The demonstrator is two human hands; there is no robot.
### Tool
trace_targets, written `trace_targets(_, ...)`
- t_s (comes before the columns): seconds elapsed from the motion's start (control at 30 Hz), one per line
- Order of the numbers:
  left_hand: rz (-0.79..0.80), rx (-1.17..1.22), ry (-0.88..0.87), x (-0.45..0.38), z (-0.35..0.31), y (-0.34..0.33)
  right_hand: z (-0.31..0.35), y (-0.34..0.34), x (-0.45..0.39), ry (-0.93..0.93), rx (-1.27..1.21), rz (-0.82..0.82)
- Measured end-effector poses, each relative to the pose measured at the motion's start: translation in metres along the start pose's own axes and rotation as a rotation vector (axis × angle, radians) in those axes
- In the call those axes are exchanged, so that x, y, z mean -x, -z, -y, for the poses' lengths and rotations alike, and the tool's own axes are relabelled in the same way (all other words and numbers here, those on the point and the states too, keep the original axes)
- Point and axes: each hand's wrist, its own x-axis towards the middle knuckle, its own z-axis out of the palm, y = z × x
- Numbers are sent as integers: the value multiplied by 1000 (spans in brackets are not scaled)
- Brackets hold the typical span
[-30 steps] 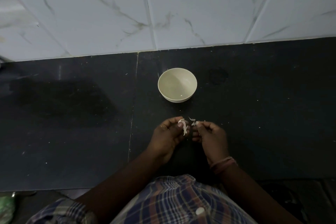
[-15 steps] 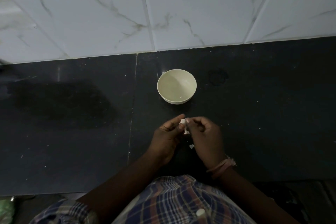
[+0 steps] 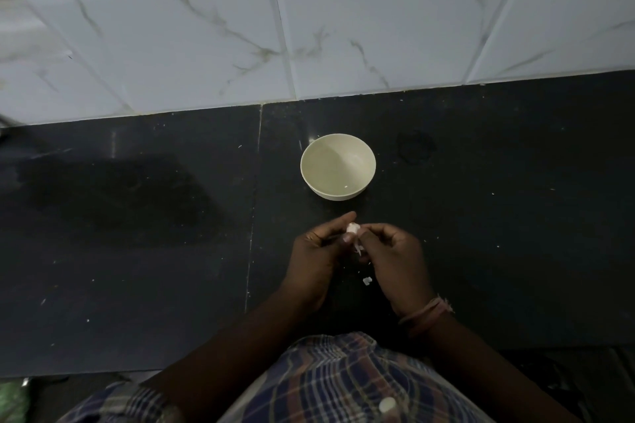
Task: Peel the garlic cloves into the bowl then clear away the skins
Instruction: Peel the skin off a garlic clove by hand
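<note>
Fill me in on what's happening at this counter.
A person is peeling a garlic clove, pinching it between the left hand and right hand above the dark counter. A scrap of skin lies on the counter beneath the hands. The bowl beyond them looks nearly empty.

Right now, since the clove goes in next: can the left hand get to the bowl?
Probably yes: bare counter separates the left hand, pinching the garlic clove, from the bowl.

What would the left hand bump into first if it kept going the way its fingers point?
Probably the garlic clove that the left hand already pinches, then the right hand just past it. The bowl sits off that line.
</note>
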Motion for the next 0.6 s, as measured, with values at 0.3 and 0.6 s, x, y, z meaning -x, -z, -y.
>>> trace_targets(0.3, -25, -14, -31, 1, -5, -1, 1, 3, -5, 85, 38, 1)
trace_targets(0.6, -30, 13, -1, 4, -12, -4, 0, 3, -6, 164, 129, -20)
